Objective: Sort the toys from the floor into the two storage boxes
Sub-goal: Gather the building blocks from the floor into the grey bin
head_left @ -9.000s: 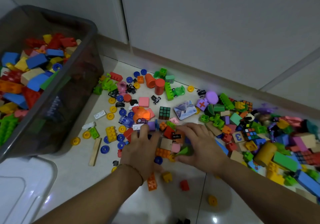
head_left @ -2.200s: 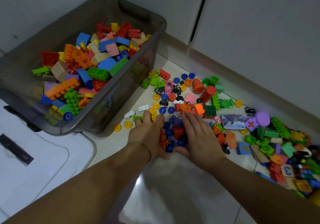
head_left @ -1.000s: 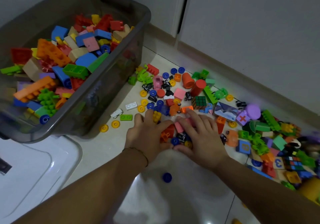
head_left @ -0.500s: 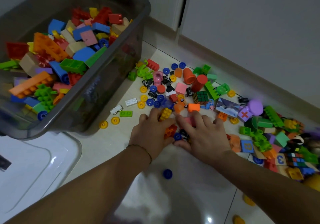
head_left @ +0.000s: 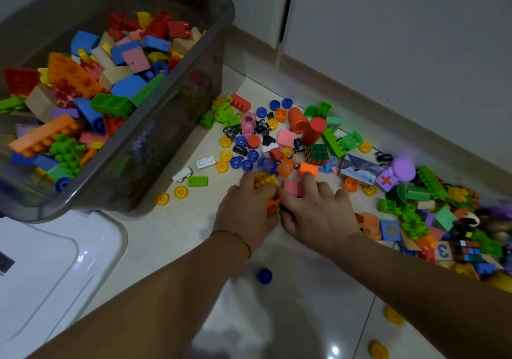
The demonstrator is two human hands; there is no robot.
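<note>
Head: toys (head_left: 273, 205) clutched between left hand (head_left: 245, 214), right hand (head_left: 318, 214)

A storage box (head_left: 177, 125), filled with blocks (head_left: 74, 77), stood left on the floor (head_left: 171, 236); loose toys (head_left: 285, 138) lay scattered to its right.

1. Room in a home.
2. Glossy pale floor tiles (head_left: 171, 234), strewn to the right with plastic toys (head_left: 285, 138).
3. White cupboard doors (head_left: 388, 39) and skirting (head_left: 360, 81) along the far side.
4. Grey storage box (head_left: 221, 3) of bricks, far left.
</note>
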